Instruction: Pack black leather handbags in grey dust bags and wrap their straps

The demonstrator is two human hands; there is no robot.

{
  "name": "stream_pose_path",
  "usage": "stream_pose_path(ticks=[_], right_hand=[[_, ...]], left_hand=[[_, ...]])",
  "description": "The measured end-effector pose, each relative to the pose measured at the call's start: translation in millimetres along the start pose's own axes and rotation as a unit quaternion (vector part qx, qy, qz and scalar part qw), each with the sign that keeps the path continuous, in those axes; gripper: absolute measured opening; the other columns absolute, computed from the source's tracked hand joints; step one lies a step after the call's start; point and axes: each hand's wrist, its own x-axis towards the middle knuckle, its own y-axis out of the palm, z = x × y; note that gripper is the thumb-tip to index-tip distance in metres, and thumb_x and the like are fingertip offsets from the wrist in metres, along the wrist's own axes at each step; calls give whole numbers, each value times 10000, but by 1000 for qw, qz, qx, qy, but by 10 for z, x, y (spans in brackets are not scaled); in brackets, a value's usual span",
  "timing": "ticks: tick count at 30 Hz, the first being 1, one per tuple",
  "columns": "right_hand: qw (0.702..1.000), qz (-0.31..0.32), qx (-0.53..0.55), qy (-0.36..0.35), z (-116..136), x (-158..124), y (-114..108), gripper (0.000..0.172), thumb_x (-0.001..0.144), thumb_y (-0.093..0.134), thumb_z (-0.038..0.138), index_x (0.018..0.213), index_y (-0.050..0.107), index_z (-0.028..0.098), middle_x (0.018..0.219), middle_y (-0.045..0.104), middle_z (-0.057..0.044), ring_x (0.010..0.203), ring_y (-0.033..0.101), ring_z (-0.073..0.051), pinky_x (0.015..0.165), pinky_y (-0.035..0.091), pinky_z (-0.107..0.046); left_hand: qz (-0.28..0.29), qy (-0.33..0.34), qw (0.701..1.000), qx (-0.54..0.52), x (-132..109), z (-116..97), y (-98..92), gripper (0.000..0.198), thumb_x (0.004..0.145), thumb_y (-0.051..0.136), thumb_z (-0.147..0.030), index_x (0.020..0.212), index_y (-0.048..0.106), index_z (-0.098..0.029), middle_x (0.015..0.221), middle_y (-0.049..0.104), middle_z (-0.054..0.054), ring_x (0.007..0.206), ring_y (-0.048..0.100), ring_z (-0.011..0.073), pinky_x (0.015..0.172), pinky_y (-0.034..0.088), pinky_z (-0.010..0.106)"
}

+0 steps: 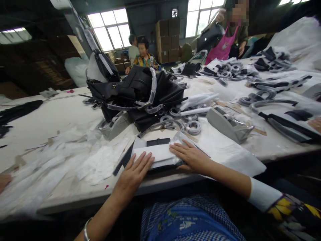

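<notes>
Both of my hands lie flat on a small black item wrapped in white paper (160, 154) at the near edge of the work table (50, 120). My left hand (134, 172) presses the left end of the paper with fingers stretched out. On the right end rests my right hand (192, 156), fingers together and flat. A black flap of the item (157, 142) shows just beyond the paper.
Black handbags (140, 88) with plastic-wrapped handles pile up beyond my hands. Two grey tape dispensers (229, 125) (114, 125) flank them. Loose white paper sheets (75, 160) cover the left. Wrapped straps (265, 97) lie at the right. Other people work at the far side.
</notes>
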Motion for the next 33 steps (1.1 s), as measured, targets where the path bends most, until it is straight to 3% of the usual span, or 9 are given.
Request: stream_pose_path(ticks=[3, 6, 9, 13, 19, 21, 24, 29, 33], right_hand=[[998, -48, 24, 28, 212, -53, -3, 582, 882, 674, 268, 1435, 505, 204, 1489, 493, -130, 1397, 412, -335, 1196, 178, -595], [983, -108, 119, 91, 535, -184, 104, 271, 955, 551, 268, 1188, 687, 239, 1259, 674, -102, 1173, 602, -293, 1060, 423, -501], [928, -101, 271, 237, 795, -290, 272, 223, 968, 524, 355, 985, 716, 241, 978, 733, -77, 894, 677, -251, 856, 533, -421], [762, -81, 523, 374, 952, -288, 415, 241, 869, 656, 467, 887, 649, 228, 893, 702, -52, 876, 681, -252, 871, 543, -430], [429, -272, 773, 380, 1131, -63, 475, 363, 619, 870, 261, 832, 577, 236, 954, 621, -19, 1160, 606, -238, 1112, 428, -381], [363, -286, 800, 381, 1149, 49, 517, 384, 596, 871, 232, 818, 559, 230, 1015, 622, -31, 1155, 610, -229, 1108, 432, -371], [389, -242, 800, 388, 1142, 195, 574, 373, 642, 848, 259, 774, 501, 226, 1014, 623, -44, 1098, 626, -227, 1058, 466, -409], [582, -166, 714, 353, 1190, 309, 539, 343, 726, 786, 317, 1005, 616, 214, 1049, 669, -52, 1114, 609, -250, 1044, 443, -448], [573, -190, 752, 265, 1247, 409, 421, 438, 737, 769, 277, 1145, 621, 219, 1197, 677, -69, 1232, 573, -247, 1123, 369, -420]], left_hand=[[13, -15, 1000, -8, -129, 83, 89, 585, 947, 369, -37, 1510, 353, -194, 1532, 436, 93, 1423, 394, 255, 1129, 398, 490], [7, -31, 999, -33, -154, 56, 215, 572, 942, 362, -35, 1494, 383, -183, 1509, 466, 102, 1403, 426, 248, 1108, 422, 484], [-5, -42, 998, -49, -155, 18, 276, 595, 923, 353, -8, 1492, 388, -178, 1512, 465, 95, 1413, 411, 247, 1116, 412, 479], [-21, -52, 996, -68, -169, 8, 277, 633, 896, 365, 14, 1498, 380, -183, 1515, 462, 92, 1422, 397, 240, 1125, 404, 468], [-41, -60, 993, -93, -181, 38, 297, 658, 888, 386, 4, 1513, 349, -199, 1505, 478, 77, 1408, 420, 235, 1112, 426, 464], [-50, -67, 991, -100, -187, 52, 315, 646, 904, 396, -24, 1523, 330, -196, 1497, 488, 90, 1401, 431, 236, 1110, 432, 448], [-54, -83, 990, -98, -195, 46, 321, 641, 921, 395, -47, 1537, 299, -199, 1499, 486, 94, 1400, 432, 241, 1114, 427, 436], [-48, -119, 987, -99, -180, -43, 259, 659, 937, 526, -224, 1540, 271, -150, 1528, 443, 125, 1421, 395, 283, 1129, 402, 472], [-77, -148, 981, -100, -149, -90, 283, 796, 891, 617, -264, 1561, 202, -158, 1514, 456, 153, 1401, 423, 301, 1118, 414, 480]])
